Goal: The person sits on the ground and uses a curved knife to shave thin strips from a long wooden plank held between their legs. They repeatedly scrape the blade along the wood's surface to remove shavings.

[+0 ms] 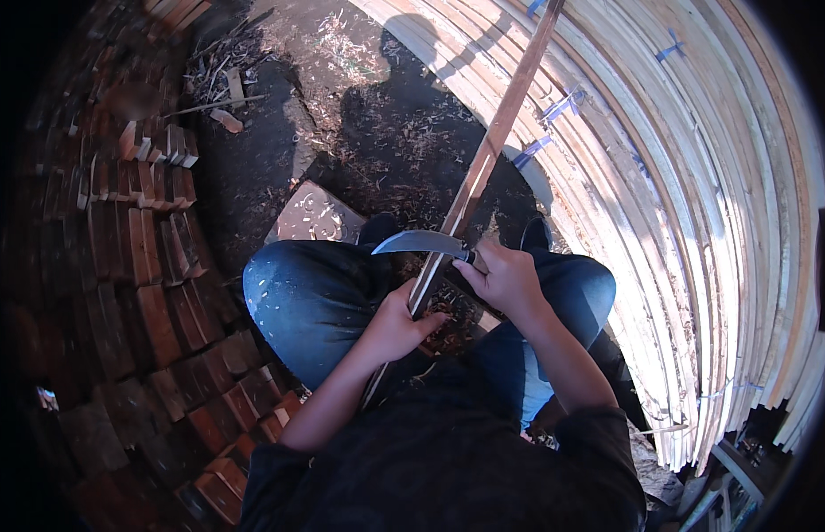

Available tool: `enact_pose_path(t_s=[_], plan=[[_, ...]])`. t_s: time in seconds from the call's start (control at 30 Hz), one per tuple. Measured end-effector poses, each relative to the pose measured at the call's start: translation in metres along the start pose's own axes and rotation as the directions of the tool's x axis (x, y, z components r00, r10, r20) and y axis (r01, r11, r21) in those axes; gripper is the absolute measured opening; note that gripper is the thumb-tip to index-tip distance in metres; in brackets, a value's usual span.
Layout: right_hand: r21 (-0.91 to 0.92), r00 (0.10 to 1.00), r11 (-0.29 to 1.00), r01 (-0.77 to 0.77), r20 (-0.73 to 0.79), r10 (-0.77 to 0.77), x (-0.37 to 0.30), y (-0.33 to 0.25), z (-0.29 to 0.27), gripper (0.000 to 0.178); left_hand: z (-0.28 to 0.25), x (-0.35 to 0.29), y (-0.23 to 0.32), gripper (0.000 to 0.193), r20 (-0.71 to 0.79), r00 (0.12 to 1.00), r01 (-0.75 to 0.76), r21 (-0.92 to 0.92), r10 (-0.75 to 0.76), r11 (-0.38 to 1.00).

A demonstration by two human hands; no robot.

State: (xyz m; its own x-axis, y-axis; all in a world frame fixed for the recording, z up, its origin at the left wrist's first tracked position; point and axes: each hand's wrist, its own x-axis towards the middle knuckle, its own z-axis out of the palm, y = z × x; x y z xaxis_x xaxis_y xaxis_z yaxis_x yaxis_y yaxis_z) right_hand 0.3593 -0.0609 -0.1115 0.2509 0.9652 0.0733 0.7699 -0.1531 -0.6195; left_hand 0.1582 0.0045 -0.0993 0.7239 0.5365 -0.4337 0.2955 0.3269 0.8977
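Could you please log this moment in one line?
left hand: holding wood strip; right hand: holding knife; blade: across strip; shavings: on ground

The wooden strip (472,188) is brown streaked cream, the blade (421,240) silver-grey, the jeans (311,297) white-flecked blue.

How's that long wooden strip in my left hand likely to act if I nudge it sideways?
The wooden strip looks fairly stiff: it runs nearly straight well past the left hand. It's probably light for its length, being so narrow. With so much reaching beyond that grip, its far stretch would likely swing easily.
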Motion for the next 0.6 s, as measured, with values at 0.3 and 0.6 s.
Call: enact_pose_path(t_s=[0.3, 0.6], plan=[[0.034, 0.962, 0.962, -0.27, -0.038, 0.271, 0.01, 0.029, -0.001, 0.038, 0.002, 0.004, -0.006, 0.034, -0.016, 0.999, -0.029, 0.061, 0.03, 0.998], [0.702, 0.818, 0.424, -0.573, 0.456, 0.35, 0.01, 0.034, 0.003, 0.044, -0.002, 0.004, 0.002, 0.035, 0.028, 0.999, 0.019, 0.041, -0.02, 0.999]])
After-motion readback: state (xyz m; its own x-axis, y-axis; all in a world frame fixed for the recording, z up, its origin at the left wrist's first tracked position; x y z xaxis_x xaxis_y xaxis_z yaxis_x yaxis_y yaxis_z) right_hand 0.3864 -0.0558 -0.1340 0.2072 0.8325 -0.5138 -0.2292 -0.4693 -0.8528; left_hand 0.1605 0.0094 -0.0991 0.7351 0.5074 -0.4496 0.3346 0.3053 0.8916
